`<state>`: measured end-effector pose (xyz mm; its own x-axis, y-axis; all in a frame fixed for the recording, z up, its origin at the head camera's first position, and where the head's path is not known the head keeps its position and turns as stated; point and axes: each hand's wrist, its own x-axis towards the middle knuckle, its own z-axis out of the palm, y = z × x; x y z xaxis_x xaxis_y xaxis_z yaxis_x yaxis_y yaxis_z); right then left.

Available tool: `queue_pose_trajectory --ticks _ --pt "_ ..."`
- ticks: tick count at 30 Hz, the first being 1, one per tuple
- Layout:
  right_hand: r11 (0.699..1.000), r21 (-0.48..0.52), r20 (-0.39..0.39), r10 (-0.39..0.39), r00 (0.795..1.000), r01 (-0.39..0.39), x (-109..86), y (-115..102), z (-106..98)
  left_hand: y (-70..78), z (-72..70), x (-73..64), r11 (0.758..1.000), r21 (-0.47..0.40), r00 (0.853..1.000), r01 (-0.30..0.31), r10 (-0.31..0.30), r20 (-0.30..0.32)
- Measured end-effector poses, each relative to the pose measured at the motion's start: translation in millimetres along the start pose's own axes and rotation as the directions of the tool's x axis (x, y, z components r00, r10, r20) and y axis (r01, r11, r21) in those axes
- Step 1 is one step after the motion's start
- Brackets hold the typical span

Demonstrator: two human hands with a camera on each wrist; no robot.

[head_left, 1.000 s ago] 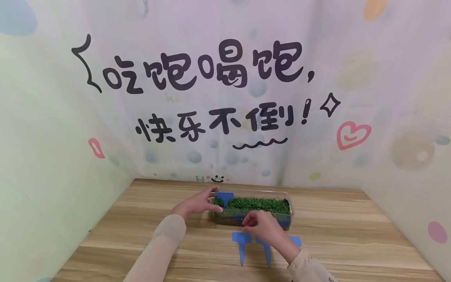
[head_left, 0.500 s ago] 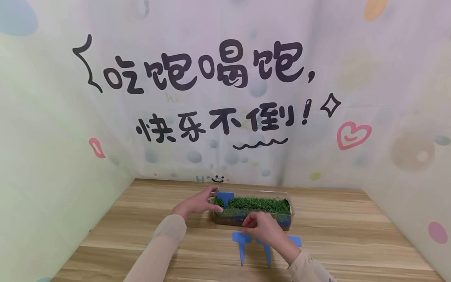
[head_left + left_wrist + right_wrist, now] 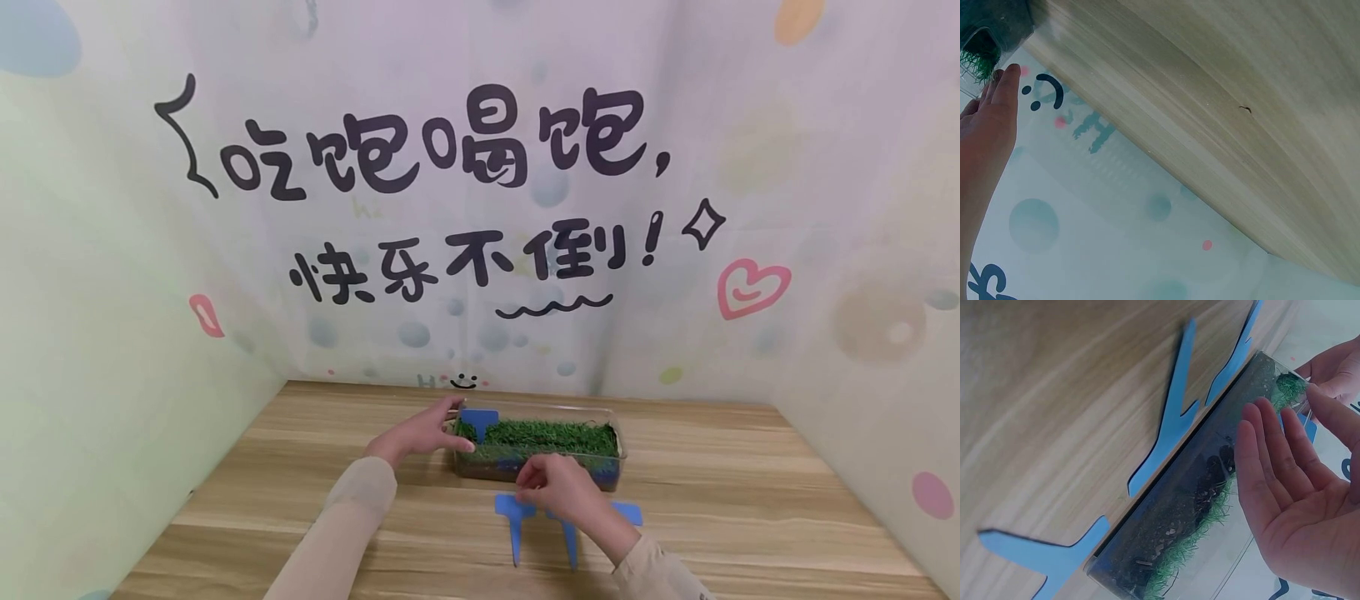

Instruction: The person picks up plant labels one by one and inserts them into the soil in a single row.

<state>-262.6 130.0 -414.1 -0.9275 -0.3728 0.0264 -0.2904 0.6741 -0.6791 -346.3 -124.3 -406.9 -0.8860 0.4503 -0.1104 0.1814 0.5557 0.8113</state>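
Likely light and stiff, the blue T-shaped plastic tag (image 3: 515, 513), lower centre, suits top-edge pinching; left hand (image 3: 422, 433) spread, right hand (image 3: 568, 487) loose, empty.

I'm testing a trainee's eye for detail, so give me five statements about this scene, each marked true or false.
1. The left hand is at the left end of the clear box. True.
2. Both hands grip markers. False: the right hand holds nothing.
3. One blue marker stands in the green grass. True.
4. Five markers lie on the table. False: three loose markers do.
5. A pink heart decorates the backdrop. True.
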Motion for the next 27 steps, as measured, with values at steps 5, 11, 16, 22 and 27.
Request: queue_pose_trajectory --ticks 5,11,16,22,27 --pt "1.0 0.0 0.004 -0.001 1.0 0.001 -0.1 0.5 1.1 0.5 -0.3 -0.6 1.0 0.0 1.0 0.0 0.0 0.003" --pt "1.0 0.002 0.012 0.003 1.0 -0.003 -1.7 -0.1 0.6 0.1 -0.2 -0.7 1.0 -0.007 1.0 0.001 -0.001 0.007" --pt "1.0 -0.004 0.017 0.01 1.0 -0.009 -2.5 -1.7 0.0 1.5 -0.7 -1.0 1.0 -0.008 1.0 -0.006 0.006 0.014" --pt "1.0 -0.012 0.022 0.026 0.999 -0.026 -2.4 -3.4 0.9 1.5 -0.6 -1.0 1.0 -0.011 1.0 -0.005 0.005 0.007" --pt "0.999 -0.023 0.032 0.036 0.999 -0.035 -2.3 -3.4 1.6 1.6 -0.4 -2.2 1.0 -0.005 1.0 -0.008 0.008 -0.001"
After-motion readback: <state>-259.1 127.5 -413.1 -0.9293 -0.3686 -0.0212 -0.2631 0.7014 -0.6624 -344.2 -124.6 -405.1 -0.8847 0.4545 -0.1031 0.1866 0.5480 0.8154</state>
